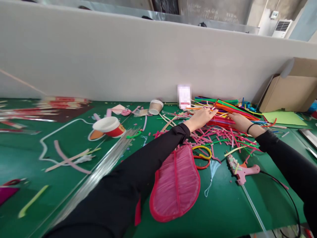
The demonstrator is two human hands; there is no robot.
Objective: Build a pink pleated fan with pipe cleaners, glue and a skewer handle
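Note:
Both my hands are at a heap of colourful pipe cleaners (239,110) by the far edge of the green table. My left hand (201,118) has its fingers closed at the left end of the bundles. Curled over the pink and red stems from the right is my right hand (239,123), its fingertips partly hidden among them. Many short pink cut pieces (224,136) lie just below my hands. Under my left forearm rests a pink, fuzzy curved shape (175,186) with a red border. Scissors (203,153) with yellow and red handles lie beside it.
A pink glue gun (244,170) with a cable lies to the right, near a light blue tassel (213,172). Paper cups (109,126) and thin clear sticks (99,178) are on the left. A cardboard box (289,89) stands back right, before a white partition (111,59).

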